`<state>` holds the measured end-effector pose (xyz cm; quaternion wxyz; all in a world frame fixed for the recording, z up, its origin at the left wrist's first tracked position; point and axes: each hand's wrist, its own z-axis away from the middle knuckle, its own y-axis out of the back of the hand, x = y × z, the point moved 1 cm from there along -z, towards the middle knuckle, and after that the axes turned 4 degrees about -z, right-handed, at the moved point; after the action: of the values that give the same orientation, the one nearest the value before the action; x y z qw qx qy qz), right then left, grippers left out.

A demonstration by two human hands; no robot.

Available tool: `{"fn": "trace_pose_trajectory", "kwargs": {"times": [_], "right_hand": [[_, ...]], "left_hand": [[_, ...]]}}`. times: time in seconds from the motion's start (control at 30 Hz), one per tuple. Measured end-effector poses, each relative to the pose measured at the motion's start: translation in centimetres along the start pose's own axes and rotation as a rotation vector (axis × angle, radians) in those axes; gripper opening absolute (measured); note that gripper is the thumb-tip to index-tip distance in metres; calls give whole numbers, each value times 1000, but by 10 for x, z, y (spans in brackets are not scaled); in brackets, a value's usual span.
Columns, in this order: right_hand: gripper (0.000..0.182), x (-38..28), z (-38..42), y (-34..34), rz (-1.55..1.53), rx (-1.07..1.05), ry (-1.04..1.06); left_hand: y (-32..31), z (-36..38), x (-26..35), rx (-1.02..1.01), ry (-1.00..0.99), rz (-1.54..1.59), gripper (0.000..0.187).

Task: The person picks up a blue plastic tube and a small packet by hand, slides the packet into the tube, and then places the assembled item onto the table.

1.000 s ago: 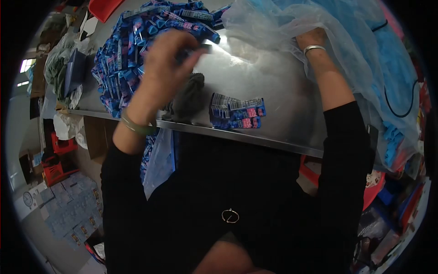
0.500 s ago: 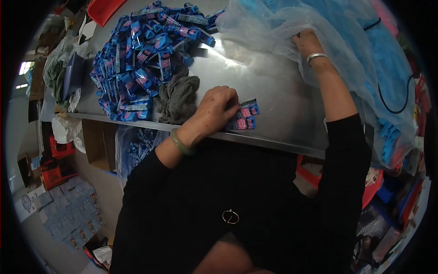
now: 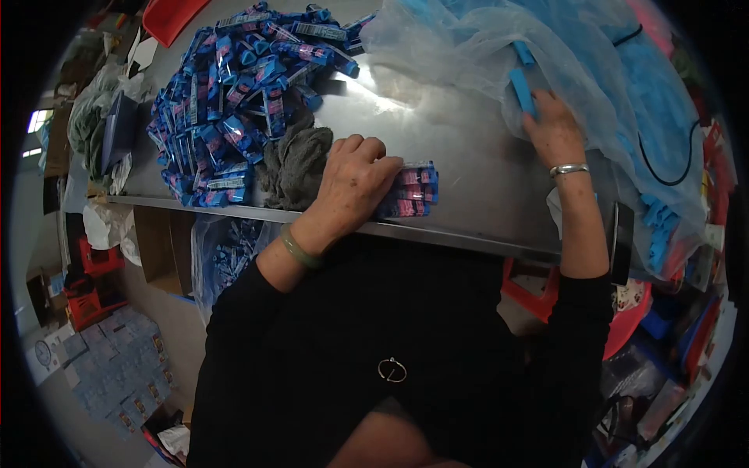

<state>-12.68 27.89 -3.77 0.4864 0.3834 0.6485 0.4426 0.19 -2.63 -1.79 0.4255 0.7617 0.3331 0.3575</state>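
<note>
Blue-and-pink flat printed packets [image 3: 421, 192] lie stacked on the shiny metal table [image 3: 476, 168], right of a crumpled grey cloth [image 3: 295, 165]. The left hand [image 3: 353, 181] curls its fingers over their end nearest the cloth; whether it grips them I cannot tell. Well right of the cloth, the right hand [image 3: 558, 134] pinches a bright-blue narrow strip [image 3: 520, 90] beside a translucent plastic bag [image 3: 460, 43].

The right grip [image 3: 555, 129] now sits nearer, drawn back from the plastic sheeting [image 3: 468, 48], with a blue strip [image 3: 520, 90] between thumb and fingers. The left grip [image 3: 381, 173] is off the left pile [image 3: 242, 74] and at the small packet stack [image 3: 413, 193], which lies squarer than its earlier fan.
</note>
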Motion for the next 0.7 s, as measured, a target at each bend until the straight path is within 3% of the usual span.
{"fn": "trace_pose_trajectory", "kwargs": {"times": [0.07, 0.17, 0.27, 0.4, 0.47, 0.6, 0.7], "right_hand": [[33, -2, -9, -15, -26, 210, 114], [34, -23, -27, -15, -17, 188, -19], [43, -8, -48, -33, 71, 206, 44], [39, -3, -58, -40, 62, 229, 48], [41, -2, -59, -34, -212, 30, -88], [39, -18, -35, 2, -369, 18, -20], [36, -41, -1, 30, -640, -108, -68]], "left_hand": [[2, -1, 0, 7, -10, -4, 7], [5, -3, 2, 18, -27, -8, 7], [5, -4, 3, 36, -27, 12, 7], [5, -6, 5, 60, -7, 77, 8], [7, -6, 5, 65, 6, 107, 9], [6, -7, 3, 77, 44, 206, 10], [3, -8, 4, 91, 44, 253, 10]]}}
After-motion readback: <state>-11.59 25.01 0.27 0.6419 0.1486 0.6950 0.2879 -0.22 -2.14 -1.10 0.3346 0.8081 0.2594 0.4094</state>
